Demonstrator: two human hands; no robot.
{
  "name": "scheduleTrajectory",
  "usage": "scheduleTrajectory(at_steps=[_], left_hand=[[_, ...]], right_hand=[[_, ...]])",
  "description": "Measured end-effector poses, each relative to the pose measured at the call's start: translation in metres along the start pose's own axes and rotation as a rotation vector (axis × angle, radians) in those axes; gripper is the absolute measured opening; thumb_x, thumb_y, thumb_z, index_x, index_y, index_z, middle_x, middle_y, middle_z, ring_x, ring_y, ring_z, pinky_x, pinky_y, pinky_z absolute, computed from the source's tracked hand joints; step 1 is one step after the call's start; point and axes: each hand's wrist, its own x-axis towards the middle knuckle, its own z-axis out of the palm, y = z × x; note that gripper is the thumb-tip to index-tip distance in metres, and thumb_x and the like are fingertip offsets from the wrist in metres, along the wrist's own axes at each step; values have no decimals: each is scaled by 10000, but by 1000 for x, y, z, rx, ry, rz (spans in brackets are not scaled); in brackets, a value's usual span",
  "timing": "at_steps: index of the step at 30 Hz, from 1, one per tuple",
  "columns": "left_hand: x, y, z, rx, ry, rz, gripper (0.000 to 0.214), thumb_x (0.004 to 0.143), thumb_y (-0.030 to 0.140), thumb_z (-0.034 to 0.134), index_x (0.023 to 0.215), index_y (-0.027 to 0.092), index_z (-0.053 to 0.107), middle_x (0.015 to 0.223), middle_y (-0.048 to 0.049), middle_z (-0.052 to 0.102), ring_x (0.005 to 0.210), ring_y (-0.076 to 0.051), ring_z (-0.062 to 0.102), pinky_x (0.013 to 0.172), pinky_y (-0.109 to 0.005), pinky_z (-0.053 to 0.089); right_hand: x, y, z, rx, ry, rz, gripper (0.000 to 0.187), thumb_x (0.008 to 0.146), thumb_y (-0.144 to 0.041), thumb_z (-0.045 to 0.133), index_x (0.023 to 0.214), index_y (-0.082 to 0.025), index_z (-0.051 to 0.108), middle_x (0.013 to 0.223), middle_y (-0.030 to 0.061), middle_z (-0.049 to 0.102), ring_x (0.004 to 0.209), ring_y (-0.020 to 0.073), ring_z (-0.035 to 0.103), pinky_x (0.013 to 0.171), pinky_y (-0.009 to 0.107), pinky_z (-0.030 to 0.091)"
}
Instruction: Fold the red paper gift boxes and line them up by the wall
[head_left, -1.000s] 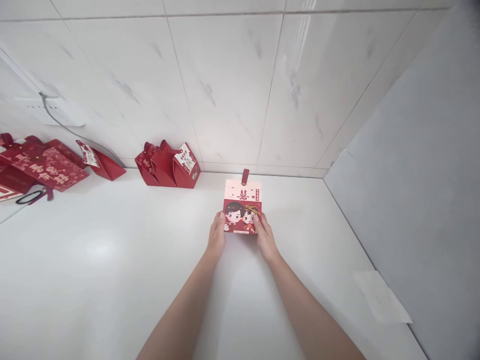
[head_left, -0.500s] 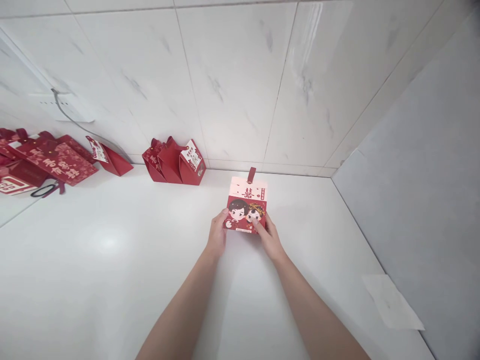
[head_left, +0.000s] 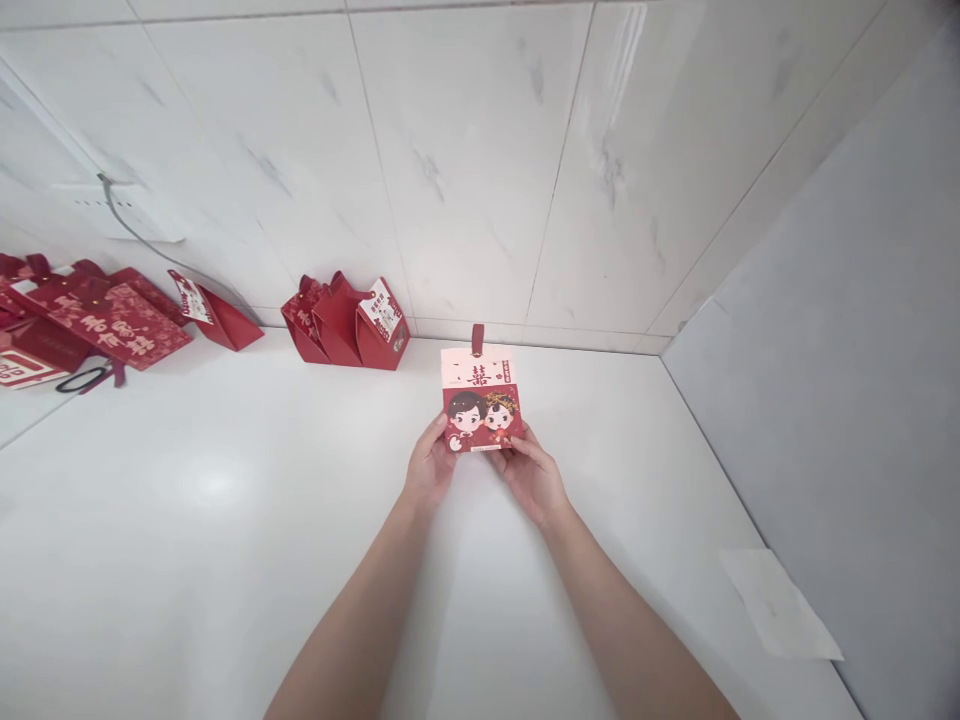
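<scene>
Both my hands hold a small red and pink gift box [head_left: 480,398] with two cartoon figures on its front and a red tab at its top. My left hand [head_left: 427,468] grips the box's lower left corner, thumb on the front. My right hand [head_left: 531,476] holds the lower right edge with its fingers curled under it. The box is upright, lifted a little over the white table [head_left: 225,520] near the tiled back wall.
A group of folded red gift boxes [head_left: 345,325] stands against the wall to the left. Further left lie another red box [head_left: 214,315] and a pile of red bags [head_left: 82,325]. A white paper sheet [head_left: 780,605] lies at the right, beside a grey panel [head_left: 840,350].
The box has shifted slightly left and away from me in my hands. My right hand has slid lower, from the box's front to its bottom edge.
</scene>
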Motion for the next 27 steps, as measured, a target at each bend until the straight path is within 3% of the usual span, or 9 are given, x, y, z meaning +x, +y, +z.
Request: scheduleTrajectory(at_steps=[3,10,16,22,27], left_hand=[[-2,2,1,39,-39,-49,415,823,426,654,1164,190,666,1201,-78,690,1110,-290,643,926,-400,528],[-2,3,1,42,-10,-69,443,807,451,657,1169,196,663,1183,-87,696,1081,-305,662,955,-447,526],[0,2,-1,14,-17,-69,436,822,448,640,1168,183,662,1219,-88,679,1118,-301,645,985,-438,517],[1,0,-4,-39,-7,-70,389,829,420,653,1139,186,671,1236,-74,673,1140,-283,633,983,-408,519],[1,0,-3,-73,2,-78,367,839,421,652,1122,188,679,1205,-65,690,1096,-259,655,975,-383,523]], right_hand=[[1,0,-3,29,23,29,304,767,-241,643,1059,-322,663,1168,-31,689,1144,217,616,1104,450,421],[2,1,-2,16,26,30,284,849,-461,641,1087,-307,650,1261,-5,653,1205,226,586,1077,432,456],[4,2,-2,13,2,59,305,869,-450,624,1142,-315,627,1268,-2,650,1183,220,601,1075,434,451],[3,5,-3,7,59,27,440,836,-427,669,1259,-379,557,1272,-21,652,1143,219,629,1079,473,441],[3,1,-3,-3,-17,65,461,852,-417,654,1295,-334,557,1348,4,606,1216,229,587,1093,441,433]])
